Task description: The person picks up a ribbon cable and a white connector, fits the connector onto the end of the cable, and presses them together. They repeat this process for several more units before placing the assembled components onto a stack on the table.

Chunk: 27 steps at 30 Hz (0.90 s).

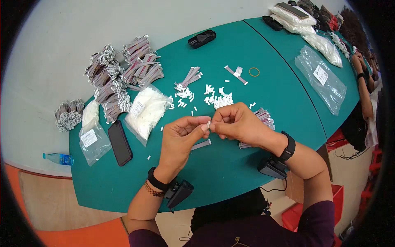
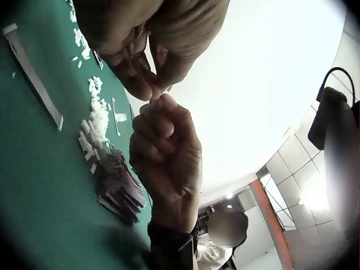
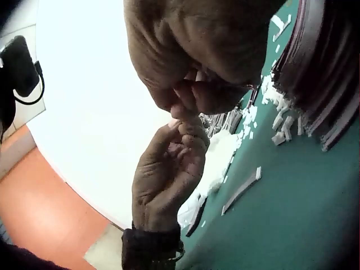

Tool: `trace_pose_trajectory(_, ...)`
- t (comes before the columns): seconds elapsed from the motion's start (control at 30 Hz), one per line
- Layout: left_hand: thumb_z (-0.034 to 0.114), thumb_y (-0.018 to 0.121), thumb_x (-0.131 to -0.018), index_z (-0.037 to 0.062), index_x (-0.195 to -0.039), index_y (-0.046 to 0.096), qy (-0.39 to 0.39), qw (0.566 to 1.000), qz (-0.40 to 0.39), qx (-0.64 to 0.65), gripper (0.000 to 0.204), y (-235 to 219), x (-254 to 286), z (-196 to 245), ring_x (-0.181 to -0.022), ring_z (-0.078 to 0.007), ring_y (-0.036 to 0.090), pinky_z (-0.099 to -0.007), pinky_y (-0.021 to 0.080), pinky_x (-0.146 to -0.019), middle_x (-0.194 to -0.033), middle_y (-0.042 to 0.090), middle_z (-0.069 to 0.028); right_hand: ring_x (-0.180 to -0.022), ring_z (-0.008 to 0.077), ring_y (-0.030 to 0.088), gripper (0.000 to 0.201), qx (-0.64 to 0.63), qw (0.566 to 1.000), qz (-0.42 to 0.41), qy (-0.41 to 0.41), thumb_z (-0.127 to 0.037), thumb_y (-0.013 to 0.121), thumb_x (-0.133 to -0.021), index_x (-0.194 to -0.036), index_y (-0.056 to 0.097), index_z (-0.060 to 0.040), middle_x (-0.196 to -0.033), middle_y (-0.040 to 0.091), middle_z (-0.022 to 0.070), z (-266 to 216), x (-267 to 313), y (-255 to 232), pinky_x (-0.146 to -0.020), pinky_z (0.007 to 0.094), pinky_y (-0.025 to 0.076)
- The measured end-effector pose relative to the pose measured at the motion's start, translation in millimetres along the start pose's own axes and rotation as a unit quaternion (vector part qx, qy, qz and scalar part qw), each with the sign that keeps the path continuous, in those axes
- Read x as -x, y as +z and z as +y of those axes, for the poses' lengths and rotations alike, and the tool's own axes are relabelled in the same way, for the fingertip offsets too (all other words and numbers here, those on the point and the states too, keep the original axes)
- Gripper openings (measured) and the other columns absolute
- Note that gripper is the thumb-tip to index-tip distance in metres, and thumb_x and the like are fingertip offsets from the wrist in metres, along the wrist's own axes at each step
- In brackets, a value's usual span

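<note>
Both hands are raised above the middle of the green desk (image 1: 230, 173), near its front edge, fingertips meeting. The left hand (image 1: 179, 138) and the right hand (image 1: 236, 123) pinch between them a small white plastic connector piece (image 1: 208, 124); the fingers of each hand are narrow, curled round it, thumb against forefinger. The piece stands roughly upright, its long axis running toward the far edge as the head view shows it. It lies directly between the two sets of fingertips, equally near to either hand.

Below the hands a short grey ribbon cable strip (image 1: 201, 144) lies flat on the desk. A loose scatter of white connector pieces (image 1: 218, 98) lies farther toward the far edge. A black phone (image 1: 119, 143) lies near the left edge.
</note>
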<state>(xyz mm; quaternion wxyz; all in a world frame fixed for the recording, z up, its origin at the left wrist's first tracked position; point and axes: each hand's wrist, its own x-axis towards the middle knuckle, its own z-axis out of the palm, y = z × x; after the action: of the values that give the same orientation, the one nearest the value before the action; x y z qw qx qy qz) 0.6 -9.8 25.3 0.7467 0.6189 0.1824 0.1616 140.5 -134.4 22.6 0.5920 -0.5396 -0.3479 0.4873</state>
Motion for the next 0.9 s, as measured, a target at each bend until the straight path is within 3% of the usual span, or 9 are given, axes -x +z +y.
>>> trace_pose_trajectory(0.07, 0.004, 0.063, -0.083, -0.0049, -0.103, 0.061, -0.021, 0.999, -0.016, 0.023, 0.022, -2, -1, 1, -0.074, -0.0114, 0.06, -0.0229, 0.049, -0.07, -0.086, 0.065, -0.008, -0.051, 0.0003, 0.043, 0.016, 0.049, 0.997, 0.009, -0.062, -0.013, 0.064, -0.083, -0.072, 0.06, -0.0029, -0.058, 0.054, -0.0033, 2, 0, 1, -0.044, 0.0179, 0.029)
trace_pose_trajectory(0.2, 0.005, 0.064, -0.083, -0.0037, -0.102, 0.063, -0.06, 0.996, -0.034, 0.057, 0.021, -4, -1, 6, -0.074, -0.0092, 0.059, -0.0227, 0.048, -0.069, -0.086, 0.065, -0.0067, -0.052, 0.0, 0.043, 0.013, 0.084, 0.994, -0.003, -0.074, -0.011, 0.064, -0.082, -0.072, 0.061, -0.0026, -0.058, 0.054, -0.0036, 2, -1, -2, -0.045, 0.0177, 0.029)
trace_pose_trajectory(0.37, 0.006, 0.064, -0.083, -0.0034, -0.102, 0.063, -0.055, 0.997, -0.036, 0.052, 0.021, -4, -1, 8, -0.073, -0.0089, 0.058, -0.0226, 0.048, -0.068, -0.086, 0.065, -0.0061, -0.053, -0.0003, 0.043, 0.011, 0.065, 0.996, -0.007, -0.053, -0.009, 0.065, -0.081, -0.074, 0.061, -0.0023, -0.059, 0.053, -0.0046, 1, 0, -2, -0.046, 0.0179, 0.03)
trace_pose_trajectory(0.57, 0.005, 0.064, -0.083, -0.0032, -0.102, 0.063, -0.034, 0.998, -0.033, 0.029, 0.021, -2, -1, 6, -0.073, -0.0086, 0.058, -0.0222, 0.048, -0.068, -0.085, 0.065, -0.0057, -0.054, 0.0005, 0.039, 0.014, 0.077, 0.993, 0.01, -0.087, -0.009, 0.064, -0.08, -0.069, 0.059, -0.0014, -0.057, 0.048, -0.0054, 3, 1, 1, -0.047, 0.0198, 0.03)
trace_pose_trajectory(0.77, 0.004, 0.065, -0.082, -0.0043, -0.102, 0.062, 0.007, 0.999, 0.027, -0.027, 0.022, 9, 5, 1, -0.072, -0.0109, 0.06, -0.0223, 0.048, -0.069, -0.085, 0.066, -0.0068, -0.054, 0.0009, 0.041, 0.016, 0.073, 0.995, 0.042, -0.06, -0.011, 0.063, -0.08, -0.068, 0.058, -0.0013, -0.057, 0.05, -0.0036, 2, 4, 5, -0.047, 0.0201, 0.031)
trace_pose_trajectory(0.87, 0.004, 0.065, -0.082, -0.0045, -0.102, 0.062, 0.023, 0.998, 0.038, -0.04, 0.022, 11, 5, 0, -0.072, -0.0107, 0.06, -0.0222, 0.048, -0.069, -0.085, 0.066, -0.0068, -0.05, 0.0008, 0.043, 0.017, -0.01, 1.0, 0.001, 0.013, -0.013, 0.062, -0.084, -0.071, 0.057, -0.003, -0.058, 0.052, -0.0028, 2, 2, 0, -0.043, 0.0183, 0.03)
trace_pose_trajectory(0.9, 0.004, 0.064, -0.082, -0.0046, -0.102, 0.062, 0.026, 0.998, 0.038, -0.042, 0.021, 11, 5, 0, -0.073, -0.0106, 0.06, -0.0222, 0.048, -0.069, -0.086, 0.066, -0.0068, -0.05, 0.0009, 0.043, 0.017, 0.005, 1.0, 0.004, -0.003, -0.013, 0.062, -0.084, -0.071, 0.057, -0.003, -0.058, 0.052, -0.0027, 1, 1, 0, -0.044, 0.0183, 0.031)
